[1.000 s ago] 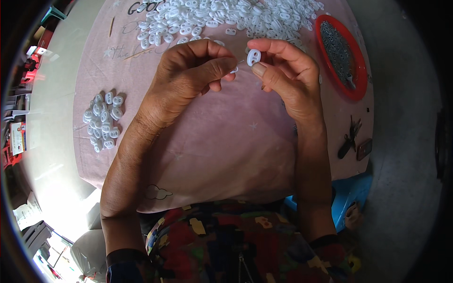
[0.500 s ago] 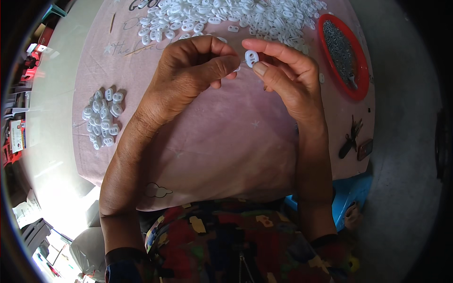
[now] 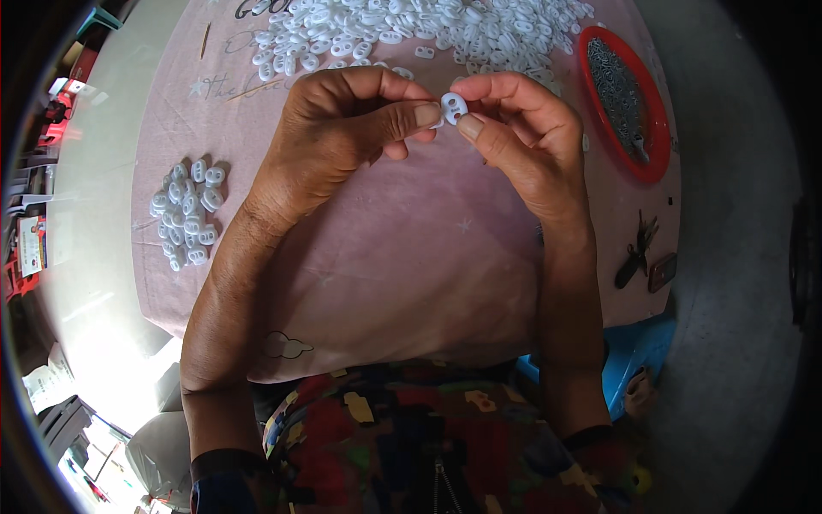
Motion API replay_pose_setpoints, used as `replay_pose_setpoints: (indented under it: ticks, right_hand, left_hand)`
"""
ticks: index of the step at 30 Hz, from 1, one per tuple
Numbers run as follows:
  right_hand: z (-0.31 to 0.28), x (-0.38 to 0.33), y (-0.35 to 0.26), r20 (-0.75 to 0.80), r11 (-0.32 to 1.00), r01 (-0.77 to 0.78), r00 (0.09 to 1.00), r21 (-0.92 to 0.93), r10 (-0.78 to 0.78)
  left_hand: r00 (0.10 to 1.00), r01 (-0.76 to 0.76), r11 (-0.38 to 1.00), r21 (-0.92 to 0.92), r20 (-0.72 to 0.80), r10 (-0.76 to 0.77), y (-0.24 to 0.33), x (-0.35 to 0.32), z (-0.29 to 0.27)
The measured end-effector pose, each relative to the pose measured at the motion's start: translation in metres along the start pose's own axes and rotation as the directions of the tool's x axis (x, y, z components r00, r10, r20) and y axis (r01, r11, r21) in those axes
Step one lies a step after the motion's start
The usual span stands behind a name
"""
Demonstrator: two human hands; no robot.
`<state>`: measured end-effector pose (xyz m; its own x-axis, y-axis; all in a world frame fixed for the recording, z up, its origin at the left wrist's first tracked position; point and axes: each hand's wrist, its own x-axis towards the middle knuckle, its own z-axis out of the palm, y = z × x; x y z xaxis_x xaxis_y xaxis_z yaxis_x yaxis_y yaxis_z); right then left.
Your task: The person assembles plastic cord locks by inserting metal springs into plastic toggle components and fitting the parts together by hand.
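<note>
Above the middle of the table, my right hand (image 3: 527,141) pinches a white oval cord-lock piece (image 3: 454,107) with two round holes between thumb and forefinger. My left hand (image 3: 355,120) is closed close beside it, its thumb and forefinger around a second white piece (image 3: 437,122). Most of that second piece is hidden by the thumb. Both pieces meet, with the thumbs almost touching. A small heap of similar white two-hole cord locks (image 3: 190,206) lies on the table left of my left forearm.
Across the far side of the pink-covered table (image 3: 394,283) spreads a large pile of loose white pieces (image 3: 428,26). At the far right stands a red oval tray (image 3: 659,128) of small metal springs (image 3: 616,90). Keys (image 3: 636,257) and a small dark device (image 3: 662,272) lie nearer.
My hands have drawn together; the right hand's piece has shifted slightly left against the left hand's piece. The thin metal bit visible between them earlier is now hidden.
</note>
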<state>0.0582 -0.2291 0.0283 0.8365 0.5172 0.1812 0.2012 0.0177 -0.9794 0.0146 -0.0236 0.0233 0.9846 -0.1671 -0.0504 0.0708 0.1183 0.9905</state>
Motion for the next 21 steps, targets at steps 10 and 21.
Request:
replay_pose_setpoints:
  ticks: [10,21]
  right_hand:
    - [0.001,-0.001,0.003,0.008,0.993,0.105,0.995,-0.053,-0.104]
    - [0.010,-0.001,0.000,-0.044,0.997,0.080,0.996,0.014,-0.080]
  left_hand:
    - [1.000,-0.018,1.000,-0.020,-0.006,0.018,-0.005,0.002,-0.001]
    - [0.999,0.019,0.995,-0.095,-0.034,-0.022,-0.004,0.000,0.001]
